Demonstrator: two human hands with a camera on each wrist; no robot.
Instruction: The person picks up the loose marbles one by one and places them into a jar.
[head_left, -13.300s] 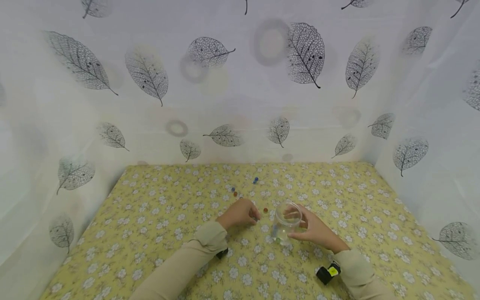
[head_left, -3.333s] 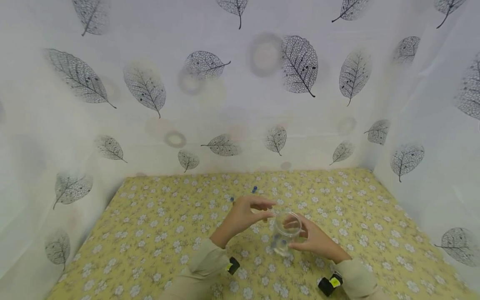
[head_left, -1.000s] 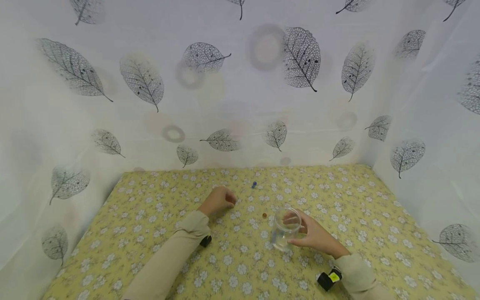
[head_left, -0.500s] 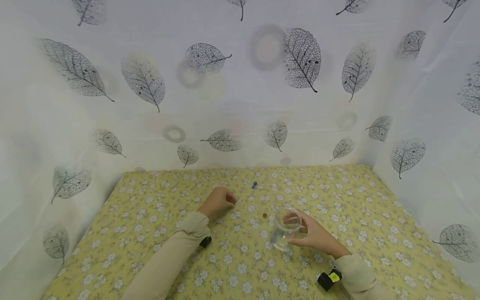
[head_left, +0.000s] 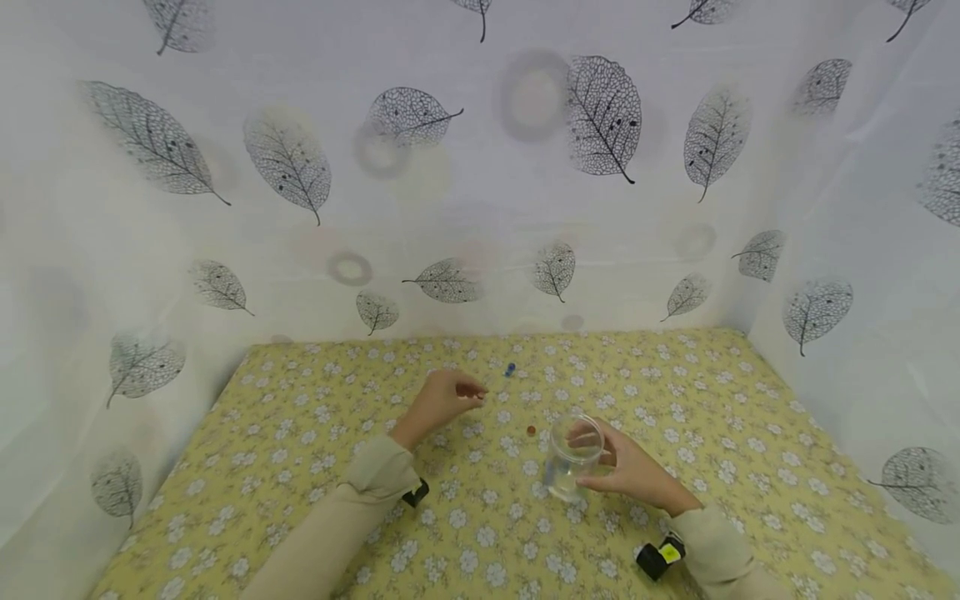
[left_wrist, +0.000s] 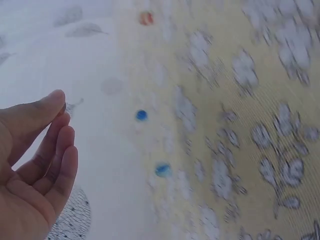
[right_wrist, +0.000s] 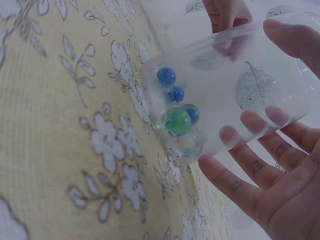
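My left hand hovers over the cloth, left of the loose marbles. In the left wrist view its thumb and forefinger pinch a small dark marble, mostly hidden by the fingertips. My right hand holds a clear plastic jar from its right side, with the open mouth up. Inside the jar, the right wrist view shows a green marble, several blue marbles and a clear one at the bottom. An orange-brown marble lies left of the jar.
Two blue marbles lie close together farther back on the yellow floral cloth. White leaf-print sheets stand behind and at both sides. Each wrist wears a black camera.
The left hand reached down to the cloth, then rose slightly rightward with a marble. The blue and brown marbles seen earlier at the left are gone from the cloth. The right hand keeps the jar still.
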